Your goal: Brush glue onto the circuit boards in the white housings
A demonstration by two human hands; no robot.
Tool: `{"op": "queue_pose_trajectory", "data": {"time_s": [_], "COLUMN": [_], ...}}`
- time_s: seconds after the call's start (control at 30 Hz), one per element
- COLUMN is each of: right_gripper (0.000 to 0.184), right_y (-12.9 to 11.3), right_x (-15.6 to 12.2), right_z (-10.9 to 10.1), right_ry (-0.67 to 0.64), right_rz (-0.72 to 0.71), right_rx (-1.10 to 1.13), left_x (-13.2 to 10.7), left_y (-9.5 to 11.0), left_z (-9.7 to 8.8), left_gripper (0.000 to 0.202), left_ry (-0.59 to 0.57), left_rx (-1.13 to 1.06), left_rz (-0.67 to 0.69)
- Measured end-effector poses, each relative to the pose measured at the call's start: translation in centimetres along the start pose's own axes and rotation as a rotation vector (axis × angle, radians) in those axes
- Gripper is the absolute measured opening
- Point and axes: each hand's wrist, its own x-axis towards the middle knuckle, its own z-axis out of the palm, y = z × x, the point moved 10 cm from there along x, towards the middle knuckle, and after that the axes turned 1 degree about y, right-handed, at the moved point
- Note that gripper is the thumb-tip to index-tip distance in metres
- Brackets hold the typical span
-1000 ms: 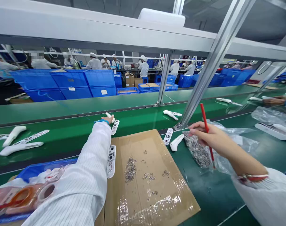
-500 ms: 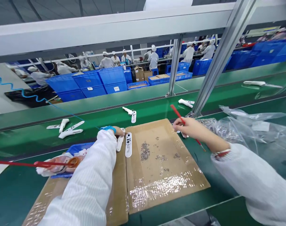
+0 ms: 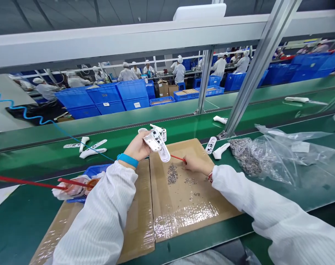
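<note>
Green assembly conveyor (image 3: 145,125) under the bench: left hand (image 3: 138,147) clamps a white plastic housing (image 3: 156,141) above a cardboard sheet (image 3: 167,217); right hand (image 3: 196,165) pinches a red stick (image 3: 178,158) beside small metal parts (image 3: 172,173).

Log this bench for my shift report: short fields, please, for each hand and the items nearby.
Left hand: holds white plastic casings
Right hand: holds a red stick
Under hands: film-covered cardboard sheet with small metal pieces
Right side: clear plastic bag of metal pieces
Beyond: green conveyor belt
</note>
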Motion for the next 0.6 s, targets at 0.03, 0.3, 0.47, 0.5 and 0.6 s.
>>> {"op": "queue_pose_trajectory", "data": {"time_s": [0.03, 0.3, 0.47, 0.5, 0.6], "right_gripper": [0.021, 0.012, 0.008, 0.003, 0.011], "right_y": [0.1, -1.1, -6.7, -8.8, -14.5], "right_x": [0.0, -0.9, -5.5, -7.0, -11.9], "right_z": [0.0, -5.5, -10.2, -10.9, -11.4], "right_ry": [-0.009, -0.042, 0.163, 0.231, 0.373], "right_rz": [0.005, 0.002, -0.190, -0.311, -0.673], "right_rx": [-0.002, 0.105, 0.206, 0.171, -0.017], "left_x": [-0.4, -4.2, -6.0, -6.2, -6.8], "left_y": [-0.5, -3.7, -3.8, -3.8, -3.7], "left_z": [-0.3, 0.3, 1.8, 2.2, 3.2], "left_gripper": [0.008, 0.023, 0.022, 0.021, 0.028], "left_ry": [0.028, 0.032, 0.030, 0.019, -0.014], "left_rx": [0.005, 0.020, 0.005, 0.007, -0.030], "left_rz": [-0.008, -0.041, 0.012, 0.018, 0.039]}}
